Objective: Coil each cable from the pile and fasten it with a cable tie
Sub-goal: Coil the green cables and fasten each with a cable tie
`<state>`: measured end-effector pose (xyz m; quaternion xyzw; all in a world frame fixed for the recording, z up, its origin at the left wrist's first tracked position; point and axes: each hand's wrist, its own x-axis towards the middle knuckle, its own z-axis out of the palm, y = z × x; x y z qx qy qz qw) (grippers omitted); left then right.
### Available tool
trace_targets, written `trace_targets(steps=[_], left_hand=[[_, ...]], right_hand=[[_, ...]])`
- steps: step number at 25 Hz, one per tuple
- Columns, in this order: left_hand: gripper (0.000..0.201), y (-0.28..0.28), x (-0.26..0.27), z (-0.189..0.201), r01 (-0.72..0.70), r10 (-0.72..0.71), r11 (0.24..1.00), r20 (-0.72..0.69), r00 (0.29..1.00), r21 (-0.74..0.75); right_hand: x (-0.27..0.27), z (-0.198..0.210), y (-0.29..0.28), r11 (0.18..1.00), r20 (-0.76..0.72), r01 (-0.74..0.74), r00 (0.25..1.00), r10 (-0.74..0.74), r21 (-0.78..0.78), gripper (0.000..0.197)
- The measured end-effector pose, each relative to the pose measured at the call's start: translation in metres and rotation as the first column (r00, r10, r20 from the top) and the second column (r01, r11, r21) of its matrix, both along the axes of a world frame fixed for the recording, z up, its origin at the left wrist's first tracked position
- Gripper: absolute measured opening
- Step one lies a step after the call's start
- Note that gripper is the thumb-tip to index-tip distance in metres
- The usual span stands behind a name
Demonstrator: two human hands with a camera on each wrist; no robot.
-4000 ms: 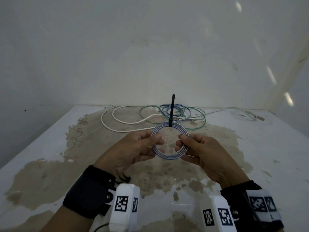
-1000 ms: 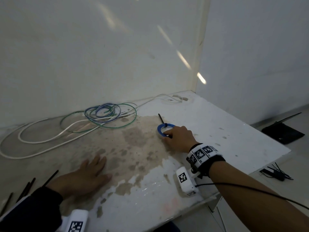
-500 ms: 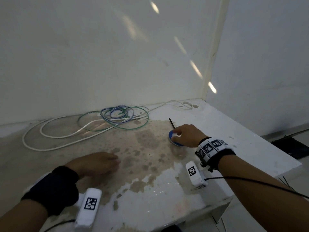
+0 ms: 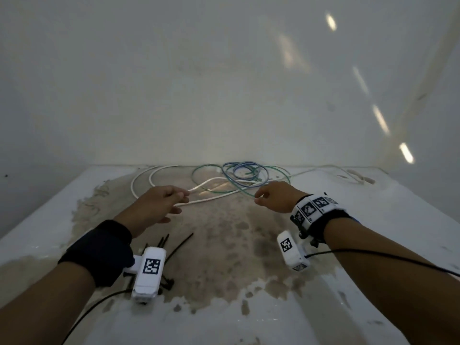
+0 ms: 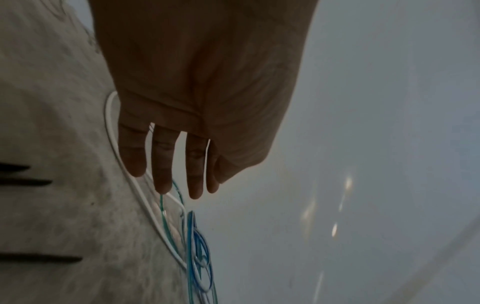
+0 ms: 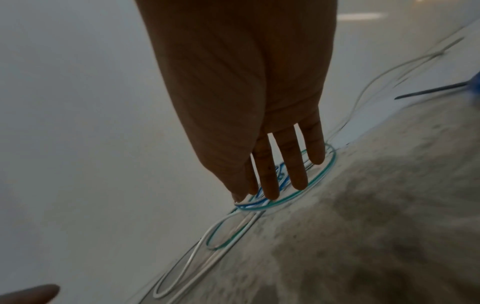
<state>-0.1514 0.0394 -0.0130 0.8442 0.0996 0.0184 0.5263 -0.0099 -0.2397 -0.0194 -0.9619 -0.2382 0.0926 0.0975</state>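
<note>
A loose pile of cables lies at the back of the table: a white cable (image 4: pixel 149 180), a green cable (image 4: pixel 278 170) and a blue cable (image 4: pixel 242 170) looped together. My left hand (image 4: pixel 179 202) reaches over the white cable with straight fingers (image 5: pixel 162 174) and holds nothing. My right hand (image 4: pixel 258 197) hovers at the near edge of the green loop (image 6: pixel 306 191), its fingers (image 6: pixel 270 181) extended above the blue strands, nothing gripped. The tied blue coil (image 6: pixel 477 82) with its black tie tail (image 6: pixel 428 93) shows at the right edge of the right wrist view.
Several loose black cable ties (image 4: pixel 179 245) lie under my left wrist, also seen as cable ties (image 5: pixel 39 259) in the left wrist view. The stained white table (image 4: pixel 373 220) ends at a wall behind the pile. A thin white lead (image 4: pixel 348 171) trails to the back right corner.
My right hand has left the tied blue coil at the right and my left hand has lifted off the table. Both have moved forward to the cable pile, and the view has swung back to centre.
</note>
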Motion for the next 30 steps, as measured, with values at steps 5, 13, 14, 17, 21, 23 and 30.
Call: trace_targets(steps=[5,13,14,17,21,23,30], left_hand=[[0.023,0.021,0.011,0.001,-0.023,0.025,0.997,0.031,0.999,-0.076],[0.021,0.016,0.04,-0.009,0.057,-0.063,0.98,-0.023,0.998,-0.19],[0.021,0.011,0.044,-0.011,0.071,-0.082,0.974,-0.043,0.996,-0.217],[0.027,-0.013,0.059,-0.021,0.074,-0.118,0.948,-0.126,0.985,-0.311],[0.023,-0.044,0.077,-0.037,0.027,-0.135,0.861,-0.176,0.975,-0.508],[0.02,-0.051,0.087,-0.039,-0.082,-0.03,0.775,-0.166,0.986,-0.626],[0.027,-0.041,0.099,-0.027,-0.24,0.246,0.597,-0.11,0.963,-0.766]], right_hand=[[0.039,-0.024,0.045,0.982,-0.029,0.078,0.996,-0.084,-0.17,0.06],[0.037,-0.024,0.062,0.997,0.032,-0.028,0.999,0.031,-0.068,0.029],[0.032,-0.021,0.062,0.999,0.041,-0.046,0.998,0.047,-0.024,0.028],[0.011,-0.011,0.06,0.991,0.062,-0.099,0.994,0.094,0.085,0.025],[-0.024,0.001,0.061,0.964,-0.116,-0.233,0.962,0.248,0.131,0.017],[-0.039,0.005,0.058,0.955,-0.245,-0.268,0.924,0.293,0.13,0.013],[-0.056,0.004,0.04,0.975,-0.658,-0.222,0.73,0.186,0.03,0.022]])
